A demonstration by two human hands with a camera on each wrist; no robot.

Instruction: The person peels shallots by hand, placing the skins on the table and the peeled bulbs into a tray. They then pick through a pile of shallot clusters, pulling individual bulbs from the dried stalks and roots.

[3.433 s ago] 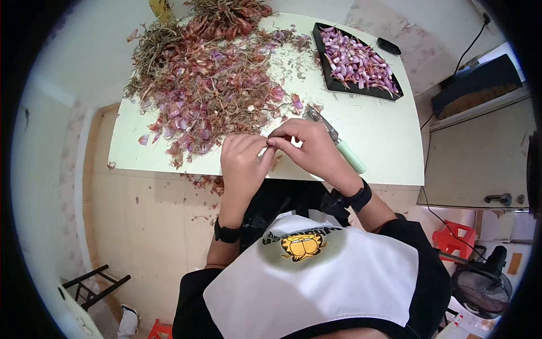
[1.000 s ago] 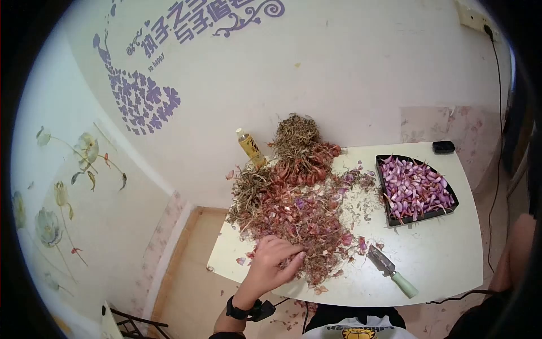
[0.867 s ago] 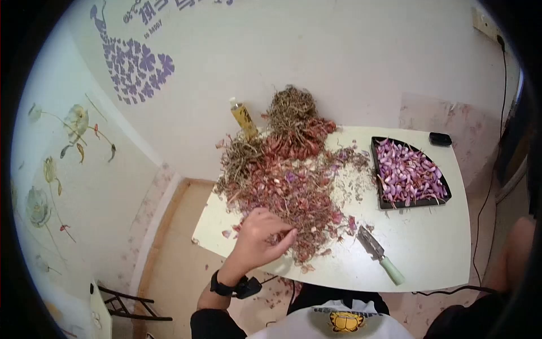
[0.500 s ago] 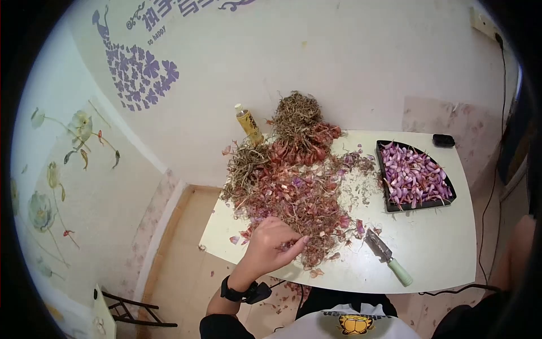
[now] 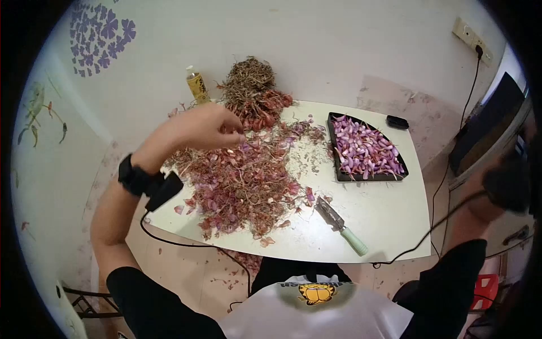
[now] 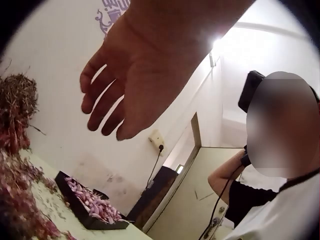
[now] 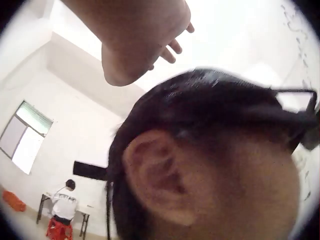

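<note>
My left hand (image 5: 206, 127) is raised over the back left of the table and overlaps the heap of papery shallot skins (image 5: 243, 186) in the head view. Its fingers are relaxed and slightly apart, with nothing held, as the left wrist view shows of the same hand (image 6: 130, 85). The right hand (image 7: 150, 47) is up beside my head in the right wrist view, fingers loose and apart; in the head view it is lost at the dark right edge. Behind the skins stands a bundle of unpeeled shallots (image 5: 254, 90) with dried stalks. Peeled purple shallots (image 5: 367, 148) fill a black tray (image 5: 371, 178).
A knife with a green handle (image 5: 354, 242) lies near the table's front edge. A yellow-labelled bottle (image 5: 196, 86) stands at the back left, a small black object (image 5: 397, 122) at the back right. Cables (image 5: 189, 244) trail from both wrists. Another person (image 7: 64, 205) sits far behind.
Earlier both hands met fingertip to fingertip above the table's front edge. Since then the left hand has moved from the skins up and left, and the right arm has risen at the right edge.
</note>
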